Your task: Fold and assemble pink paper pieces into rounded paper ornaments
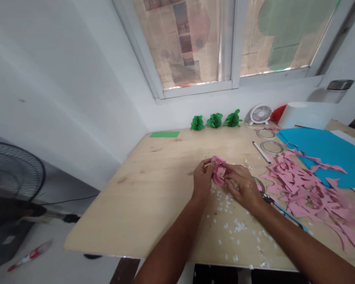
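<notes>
A pink paper flower (217,170) is held just above the wooden table (154,185), near its middle. My left hand (202,180) grips its left side with curled fingers. My right hand (243,185) pinches its right side, fingers closed on the paper. Small white paper bits (238,227) lie scattered on the table below both hands.
Pink paper scraps (304,185) pile up at the right beside blue sheets (328,152). Scissors (279,207) lie under my right wrist. Three green paper flowers (215,120), a green sheet (165,134), a small white fan (260,113), a pen (261,152) and tape rings (272,147) sit farther back. A floor fan (12,177) stands left.
</notes>
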The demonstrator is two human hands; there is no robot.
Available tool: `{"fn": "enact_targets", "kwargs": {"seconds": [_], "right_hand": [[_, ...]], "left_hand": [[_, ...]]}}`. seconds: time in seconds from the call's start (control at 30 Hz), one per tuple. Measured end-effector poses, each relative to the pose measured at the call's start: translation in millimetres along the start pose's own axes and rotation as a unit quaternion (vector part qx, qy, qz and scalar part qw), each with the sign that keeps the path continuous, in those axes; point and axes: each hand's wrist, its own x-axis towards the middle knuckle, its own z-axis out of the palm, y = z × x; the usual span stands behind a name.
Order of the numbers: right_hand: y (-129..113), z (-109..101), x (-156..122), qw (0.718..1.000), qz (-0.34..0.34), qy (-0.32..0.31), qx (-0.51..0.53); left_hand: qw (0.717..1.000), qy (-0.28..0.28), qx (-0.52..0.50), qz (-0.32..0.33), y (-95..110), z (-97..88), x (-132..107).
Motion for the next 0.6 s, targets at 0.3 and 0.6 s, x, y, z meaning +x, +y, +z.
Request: {"fn": "enact_targets", "kwargs": {"seconds": [0.3,0.6], "right_hand": [[6.4,2.7,-1.9,0.999,0.024,-0.009,0.047],[4.9,3.1,-1.3,0.999,0.016,-0.010,0.044]], "left_hand": [[0.998,0.004,0.034,0.048,-2.5,-1.8,-0.1],[0.999,0.014,0.017,0.029,1.0,-2.8,-0.8]]}}
